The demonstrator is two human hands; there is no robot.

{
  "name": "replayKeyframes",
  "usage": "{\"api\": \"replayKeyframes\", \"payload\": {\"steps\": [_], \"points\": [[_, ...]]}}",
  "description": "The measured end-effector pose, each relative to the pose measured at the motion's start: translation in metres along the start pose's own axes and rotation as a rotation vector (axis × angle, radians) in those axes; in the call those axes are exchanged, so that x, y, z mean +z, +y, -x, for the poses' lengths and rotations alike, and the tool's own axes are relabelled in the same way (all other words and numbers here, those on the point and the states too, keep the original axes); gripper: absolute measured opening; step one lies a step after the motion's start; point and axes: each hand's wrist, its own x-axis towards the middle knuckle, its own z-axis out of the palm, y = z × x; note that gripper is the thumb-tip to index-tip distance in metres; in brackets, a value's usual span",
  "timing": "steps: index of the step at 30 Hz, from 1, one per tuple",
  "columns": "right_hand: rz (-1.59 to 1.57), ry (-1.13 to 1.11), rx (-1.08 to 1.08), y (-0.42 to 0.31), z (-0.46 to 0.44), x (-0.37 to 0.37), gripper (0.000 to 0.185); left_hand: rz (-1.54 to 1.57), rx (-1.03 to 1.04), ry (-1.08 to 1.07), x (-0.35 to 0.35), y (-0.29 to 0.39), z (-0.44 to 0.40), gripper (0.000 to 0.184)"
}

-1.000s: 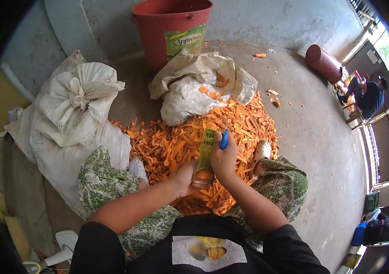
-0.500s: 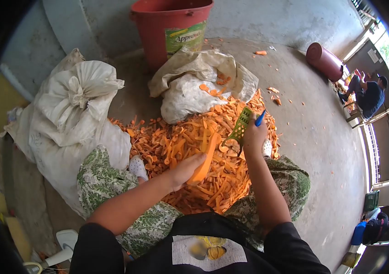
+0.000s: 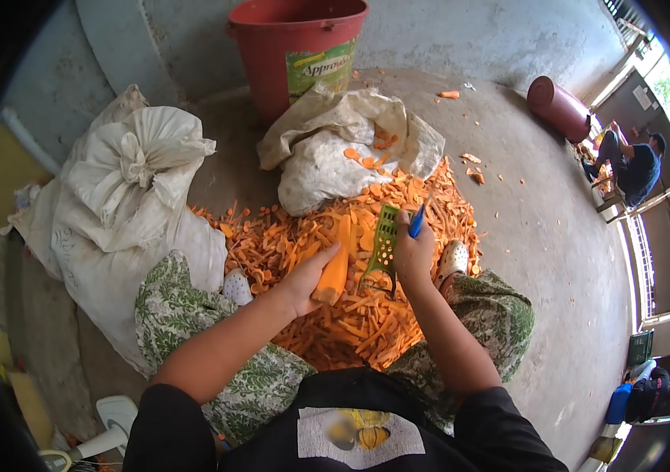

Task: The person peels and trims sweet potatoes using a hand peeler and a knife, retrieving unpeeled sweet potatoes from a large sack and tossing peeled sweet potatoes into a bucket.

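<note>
My left hand (image 3: pixel 308 277) is closed around the thick lower part of a peeled orange carrot (image 3: pixel 335 271), whose narrow end points up and away from me. In my right hand (image 3: pixel 415 252) is a green peeler (image 3: pixel 383 236) with a perforated flat body, held just right of the carrot and apart from it. A blue-handled knife (image 3: pixel 417 221) also sticks up from that hand, its thin blade blurred. Beneath both hands spreads a big heap of carrot peelings and cut ends (image 3: pixel 358 334), lying between my legs.
Beyond the heap lies a crumpled white sack (image 3: pixel 323 169), with a red bin (image 3: pixel 268 67) behind it. A tied full sack (image 3: pixel 134 212) stands at left. A reddish drum (image 3: pixel 559 106) lies on its side near a seated person (image 3: pixel 640 169). Carrot scraps dot the concrete floor (image 3: pixel 555 275).
My right hand has come down and left with the peeler and knife, closer to the carrot. My left hand has shifted slightly left, and the carrot now stands more upright in view.
</note>
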Motion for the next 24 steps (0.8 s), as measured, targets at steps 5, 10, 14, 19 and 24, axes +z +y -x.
{"api": "replayKeyframes", "payload": {"steps": [5,10,14,19,24], "points": [[0.222,-0.259,-0.082,-0.017,0.003,-0.013,0.024,-0.106,0.097,0.071,0.003,0.025,0.006,0.03],[0.489,-0.554,-0.152,-0.011,0.001,-0.023,0.022,-0.691,0.241,0.054,0.005,0.044,0.013,0.02],[0.511,-0.568,-0.149,-0.009,0.0,-0.023,0.024,-1.134,0.299,0.128,0.007,0.043,0.015,0.033],[0.543,-0.585,-0.141,-0.017,0.002,-0.025,0.022,-1.304,0.403,0.158,0.014,0.039,0.021,0.03],[0.53,-0.622,-0.116,-0.02,0.002,-0.026,0.022,-1.453,0.39,0.203,0.021,0.045,0.027,0.035]]}}
